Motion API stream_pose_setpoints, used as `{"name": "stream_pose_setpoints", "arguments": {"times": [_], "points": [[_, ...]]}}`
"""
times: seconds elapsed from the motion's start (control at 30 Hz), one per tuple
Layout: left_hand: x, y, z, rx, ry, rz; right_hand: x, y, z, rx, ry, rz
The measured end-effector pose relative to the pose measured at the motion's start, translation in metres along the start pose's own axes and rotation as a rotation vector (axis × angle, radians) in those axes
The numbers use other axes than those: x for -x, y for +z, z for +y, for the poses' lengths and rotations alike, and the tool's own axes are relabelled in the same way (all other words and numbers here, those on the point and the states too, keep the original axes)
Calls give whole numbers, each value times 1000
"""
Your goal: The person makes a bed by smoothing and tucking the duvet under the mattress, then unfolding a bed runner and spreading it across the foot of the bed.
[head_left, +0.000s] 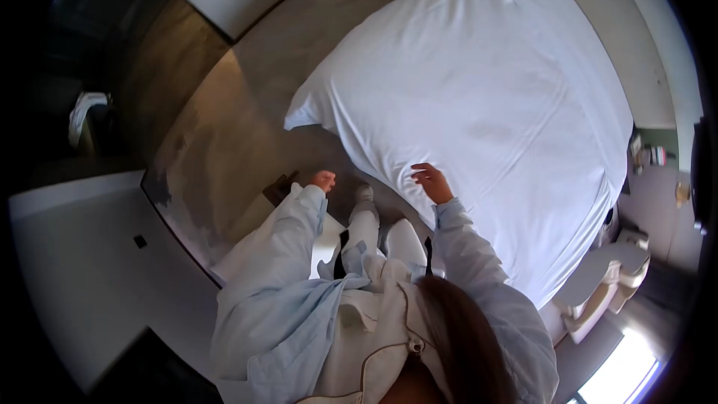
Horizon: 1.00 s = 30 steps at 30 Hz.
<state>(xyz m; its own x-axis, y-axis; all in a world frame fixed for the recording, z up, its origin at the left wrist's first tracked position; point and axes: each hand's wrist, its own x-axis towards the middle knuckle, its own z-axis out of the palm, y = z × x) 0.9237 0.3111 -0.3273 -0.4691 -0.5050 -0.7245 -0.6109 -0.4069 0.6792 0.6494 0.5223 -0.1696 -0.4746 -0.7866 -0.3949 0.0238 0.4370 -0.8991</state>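
Note:
A large bed with a white cover [479, 97] fills the middle and right of the view, its near corner sticking out over the floor. Over the bed's near edge is my right hand [432, 183], fingers apart and slightly bent, holding nothing; whether it touches the cover I cannot tell. My left hand [324, 180] hangs above the floor beside the bed, its fingers curled in, with nothing visible in them. Light blue sleeves cover both arms.
Brown patterned carpet [217, 127] lies left of the bed. White wall panels [105, 239] stand at the left. At the lower right are a table [602, 273], a chair [598, 307] and a bright window [621, 374]. Small items sit on a shelf [658, 155] at the right.

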Motion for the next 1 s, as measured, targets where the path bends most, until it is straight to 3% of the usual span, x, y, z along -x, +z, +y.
{"name": "stream_pose_setpoints", "arguments": {"times": [0.03,0.1,0.13,0.2,0.23,0.27,0.33,0.37,0.5,0.53,0.57,0.63,0.73,0.8,0.9,1.0], "points": [[-1,-14,15,21,-16,16,-10,5,-7,-41,30,5],[3,-34,38,540,-211,113,-23,19,-29,-48,141,-30],[-1,-40,24,551,-231,127,-30,29,-31,-90,192,-68],[-21,-45,11,899,-218,459,-47,42,-20,-189,284,-183],[-19,-49,21,900,-314,483,-54,49,-23,-89,327,-205],[-40,-48,-6,1133,-222,431,-61,55,-34,-106,347,-234],[-27,-65,19,1168,-178,129,-82,66,-36,-207,371,-274],[-26,-71,42,1063,-261,258,-102,71,-29,-289,370,-285],[-67,-149,94,1011,-257,133,-191,92,-62,-111,415,-155],[-83,-175,115,970,-282,177,-220,96,-54,-119,455,-168],[-90,-201,129,921,-327,229,-255,97,2,-240,377,-223],[-114,-255,160,865,-321,289,-291,117,-34,80,393,-78],[-124,-321,261,986,-138,210,-311,139,-143,-225,274,57],[-134,-344,324,1009,31,200,-332,154,-162,-274,283,49],[-187,-357,375,871,-87,-25,-365,178,-155,-310,278,127],[-218,-345,414,561,-164,-320,-348,221,-129,-552,273,442]]}}
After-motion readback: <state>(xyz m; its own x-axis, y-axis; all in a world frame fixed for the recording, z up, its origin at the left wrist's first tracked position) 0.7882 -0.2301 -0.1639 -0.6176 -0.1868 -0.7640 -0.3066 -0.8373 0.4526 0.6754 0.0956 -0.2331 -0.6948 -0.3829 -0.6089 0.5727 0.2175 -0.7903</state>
